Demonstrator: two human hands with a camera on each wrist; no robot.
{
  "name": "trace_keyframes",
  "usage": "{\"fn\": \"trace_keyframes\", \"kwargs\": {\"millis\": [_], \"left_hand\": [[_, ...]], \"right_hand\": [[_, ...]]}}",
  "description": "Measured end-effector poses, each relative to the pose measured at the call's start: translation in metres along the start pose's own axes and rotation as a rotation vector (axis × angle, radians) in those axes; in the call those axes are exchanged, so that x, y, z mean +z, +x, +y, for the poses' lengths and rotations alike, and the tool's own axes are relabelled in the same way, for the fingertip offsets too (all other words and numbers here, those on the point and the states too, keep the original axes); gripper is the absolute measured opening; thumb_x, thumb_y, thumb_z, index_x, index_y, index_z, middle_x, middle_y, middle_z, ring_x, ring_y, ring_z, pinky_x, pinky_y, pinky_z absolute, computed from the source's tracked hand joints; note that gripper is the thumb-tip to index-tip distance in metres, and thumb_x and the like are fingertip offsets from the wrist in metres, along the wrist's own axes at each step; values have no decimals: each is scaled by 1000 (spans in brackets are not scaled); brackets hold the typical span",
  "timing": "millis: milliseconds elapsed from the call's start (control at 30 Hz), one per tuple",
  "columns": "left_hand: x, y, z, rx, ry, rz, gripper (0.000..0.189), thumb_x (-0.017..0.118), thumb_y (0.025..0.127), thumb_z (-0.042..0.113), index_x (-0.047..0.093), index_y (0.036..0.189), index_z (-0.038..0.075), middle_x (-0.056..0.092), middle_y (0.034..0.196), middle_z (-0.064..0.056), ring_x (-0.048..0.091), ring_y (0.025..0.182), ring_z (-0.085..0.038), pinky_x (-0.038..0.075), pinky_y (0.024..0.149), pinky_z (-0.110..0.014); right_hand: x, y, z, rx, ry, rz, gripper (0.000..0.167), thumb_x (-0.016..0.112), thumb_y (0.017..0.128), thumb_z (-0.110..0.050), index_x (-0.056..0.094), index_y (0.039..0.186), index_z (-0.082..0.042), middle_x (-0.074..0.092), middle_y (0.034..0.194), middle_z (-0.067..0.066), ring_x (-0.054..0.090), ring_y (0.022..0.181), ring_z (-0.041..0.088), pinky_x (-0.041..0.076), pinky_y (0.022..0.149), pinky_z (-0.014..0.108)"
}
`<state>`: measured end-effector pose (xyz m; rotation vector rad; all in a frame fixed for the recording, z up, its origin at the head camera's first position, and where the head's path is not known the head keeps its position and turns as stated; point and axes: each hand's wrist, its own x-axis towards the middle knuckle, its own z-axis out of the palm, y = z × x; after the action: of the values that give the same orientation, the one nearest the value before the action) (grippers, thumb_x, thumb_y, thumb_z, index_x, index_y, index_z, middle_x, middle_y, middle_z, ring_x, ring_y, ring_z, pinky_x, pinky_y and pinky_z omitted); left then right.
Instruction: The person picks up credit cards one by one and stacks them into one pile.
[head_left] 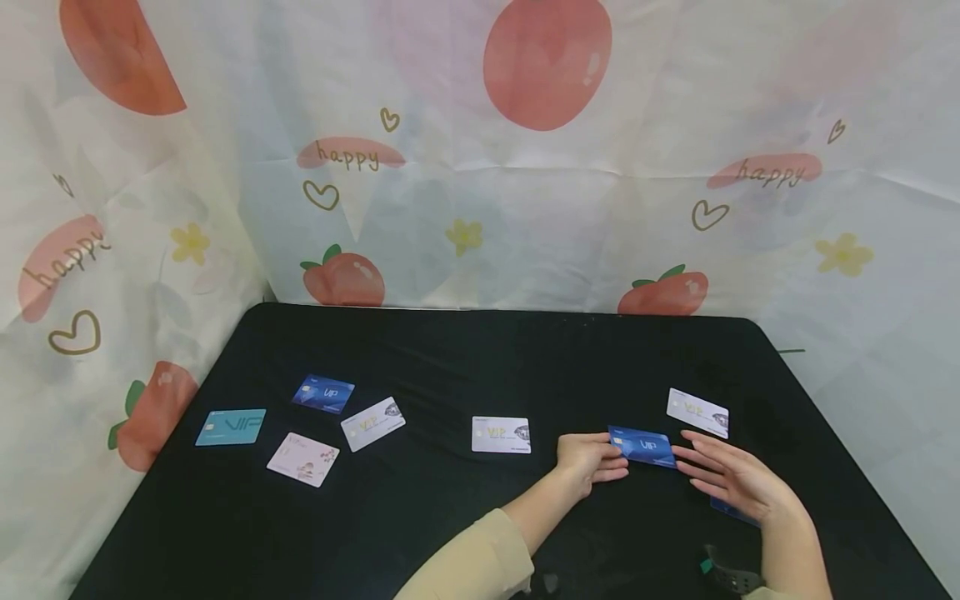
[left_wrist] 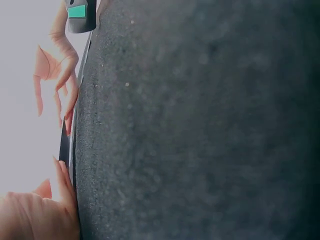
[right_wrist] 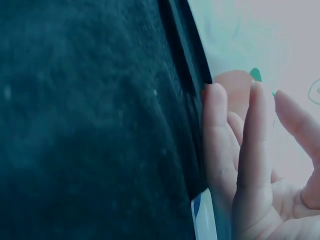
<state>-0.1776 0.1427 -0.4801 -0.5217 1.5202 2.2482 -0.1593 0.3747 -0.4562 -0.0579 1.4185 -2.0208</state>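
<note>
A dark blue card (head_left: 643, 447) marked "UP" is tilted slightly above the black table, right of centre. My left hand (head_left: 587, 460) pinches its left end between thumb and fingers. At the card's right end, the fingers of my right hand (head_left: 738, 477) are extended and spread; whether they touch it I cannot tell. Another blue card (head_left: 733, 511) lies partly hidden beneath the right hand. Just beyond that hand is a white VIP card (head_left: 697, 412). In the left wrist view the held card (left_wrist: 64, 145) appears edge-on between both hands.
A white VIP card (head_left: 500, 435) lies mid-table. On the left are a teal VIP card (head_left: 230, 427), a blue card (head_left: 323, 393), another white VIP card (head_left: 372, 423) and a pink card (head_left: 303, 459). A patterned curtain (head_left: 525, 225) hangs behind the black table (head_left: 420, 525).
</note>
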Motion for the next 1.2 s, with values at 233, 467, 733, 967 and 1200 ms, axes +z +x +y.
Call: {"fn": "trace_keyframes", "kwargs": {"millis": [233,467,733,967,1200], "left_hand": [[-5,0,4,29,-37,9,31,58,76,-16,65,104,-5,67,81,-19,67,69,-33,57,59,-39],[-11,1,12,48,-3,-4,32,61,75,-14,68,102,0,68,81,-17,68,68,-31,57,57,-36],[-20,4,20,54,-12,-15,30,62,76,-11,68,103,1,68,81,-17,68,69,-30,57,58,-35],[-27,6,27,66,-31,-34,31,62,77,-11,68,105,1,68,81,-17,68,69,-29,57,58,-36],[-37,6,34,85,-28,-48,33,62,78,-10,66,108,2,68,82,-17,68,71,-29,57,59,-36]], "right_hand": [[9,6,2,10,-12,102,35,35,100,-17,65,105,-35,64,107,-14,60,99,4,51,83,22],[20,16,2,75,-129,293,25,46,97,-24,66,95,-39,63,99,-16,60,91,2,52,77,20],[27,25,2,44,-171,280,27,47,96,-23,66,96,-43,63,98,-16,61,90,3,52,76,20],[37,34,6,-75,-117,285,33,46,96,-14,67,98,-40,66,94,-10,64,86,7,53,74,19],[53,48,9,-122,-162,435,29,55,92,-15,68,93,-40,68,87,-11,65,80,6,53,71,18]]}}
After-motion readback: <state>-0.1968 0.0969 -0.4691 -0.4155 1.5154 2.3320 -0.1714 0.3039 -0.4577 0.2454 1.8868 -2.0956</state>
